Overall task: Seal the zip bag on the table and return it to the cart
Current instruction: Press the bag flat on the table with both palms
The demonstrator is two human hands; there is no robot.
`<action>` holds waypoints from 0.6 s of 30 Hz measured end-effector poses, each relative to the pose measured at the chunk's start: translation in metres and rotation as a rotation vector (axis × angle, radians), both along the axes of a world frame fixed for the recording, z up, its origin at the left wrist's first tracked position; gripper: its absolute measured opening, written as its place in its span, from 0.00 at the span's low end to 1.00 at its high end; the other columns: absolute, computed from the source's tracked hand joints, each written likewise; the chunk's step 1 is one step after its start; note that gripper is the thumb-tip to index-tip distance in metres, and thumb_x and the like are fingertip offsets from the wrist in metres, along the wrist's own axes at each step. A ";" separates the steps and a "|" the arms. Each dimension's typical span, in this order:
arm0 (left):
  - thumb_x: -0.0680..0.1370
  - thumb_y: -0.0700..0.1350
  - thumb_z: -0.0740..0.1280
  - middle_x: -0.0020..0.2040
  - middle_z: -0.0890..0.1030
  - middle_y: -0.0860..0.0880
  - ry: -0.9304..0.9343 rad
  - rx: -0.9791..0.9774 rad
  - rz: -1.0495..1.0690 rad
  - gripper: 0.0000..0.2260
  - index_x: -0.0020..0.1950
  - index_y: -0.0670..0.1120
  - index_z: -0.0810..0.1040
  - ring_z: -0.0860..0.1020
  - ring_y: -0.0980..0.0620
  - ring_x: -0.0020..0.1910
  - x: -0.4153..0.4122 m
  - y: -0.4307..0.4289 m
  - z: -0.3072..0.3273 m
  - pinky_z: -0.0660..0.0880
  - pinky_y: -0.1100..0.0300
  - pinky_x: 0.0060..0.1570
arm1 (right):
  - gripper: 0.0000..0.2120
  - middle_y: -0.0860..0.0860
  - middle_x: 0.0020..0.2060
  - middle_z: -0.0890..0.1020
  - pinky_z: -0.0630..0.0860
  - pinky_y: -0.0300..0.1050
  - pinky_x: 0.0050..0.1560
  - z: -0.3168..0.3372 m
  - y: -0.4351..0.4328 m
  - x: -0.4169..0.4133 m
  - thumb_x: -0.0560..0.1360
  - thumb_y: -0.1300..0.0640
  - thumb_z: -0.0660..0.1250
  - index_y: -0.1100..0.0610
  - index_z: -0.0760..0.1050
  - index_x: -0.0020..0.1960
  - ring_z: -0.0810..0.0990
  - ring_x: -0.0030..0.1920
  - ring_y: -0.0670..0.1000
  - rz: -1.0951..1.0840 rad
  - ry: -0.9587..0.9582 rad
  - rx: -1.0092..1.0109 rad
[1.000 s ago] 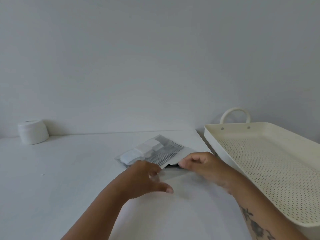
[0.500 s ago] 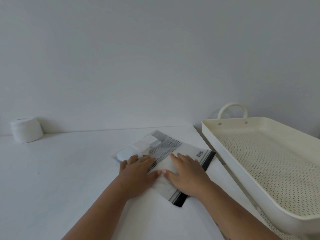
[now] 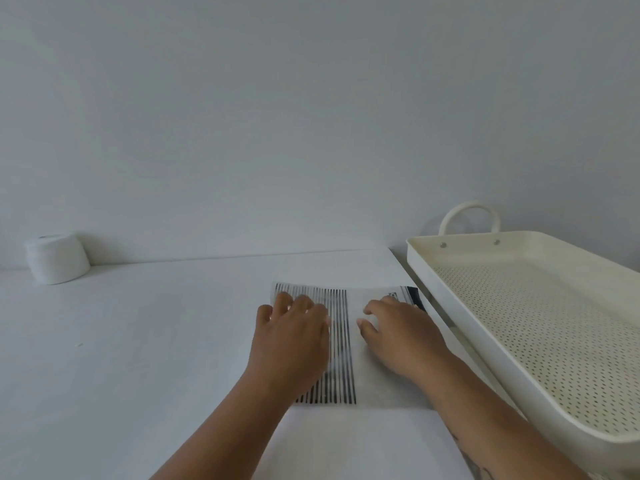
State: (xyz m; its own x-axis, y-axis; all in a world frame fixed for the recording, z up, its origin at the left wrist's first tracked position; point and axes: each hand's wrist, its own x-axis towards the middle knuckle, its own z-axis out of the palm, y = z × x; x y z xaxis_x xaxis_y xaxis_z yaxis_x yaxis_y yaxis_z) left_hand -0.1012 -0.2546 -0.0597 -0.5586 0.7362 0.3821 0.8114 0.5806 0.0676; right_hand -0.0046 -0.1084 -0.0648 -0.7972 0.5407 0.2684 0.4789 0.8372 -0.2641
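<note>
A clear zip bag [image 3: 341,344] with black stripes lies flat on the white table [image 3: 138,358], its dark zip strip at the right end beside the cart. My left hand [image 3: 292,337] rests palm down on the bag's striped left part, fingers spread. My right hand [image 3: 401,332] lies flat on the bag's plain right part, fingertips near the zip strip. Whatever the bag contains is hidden under my hands. Neither hand grips anything.
The cream cart tray [image 3: 450,292] with a perforated floor and a loop handle [image 3: 469,216] stands right of the table, close to the bag. A white round container [image 3: 57,258] sits at the far left by the wall.
The bag has turned from a slanted lie to square in front of me. Both hands went from pinching its near edge to pressing flat and spread apart on it.
</note>
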 end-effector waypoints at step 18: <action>0.80 0.46 0.49 0.80 0.47 0.40 -0.244 -0.203 0.172 0.27 0.78 0.40 0.46 0.42 0.44 0.78 -0.025 -0.005 -0.011 0.45 0.44 0.74 | 0.24 0.49 0.79 0.49 0.41 0.61 0.75 -0.006 -0.013 -0.103 0.81 0.45 0.43 0.40 0.49 0.77 0.46 0.78 0.57 0.146 -0.231 -0.040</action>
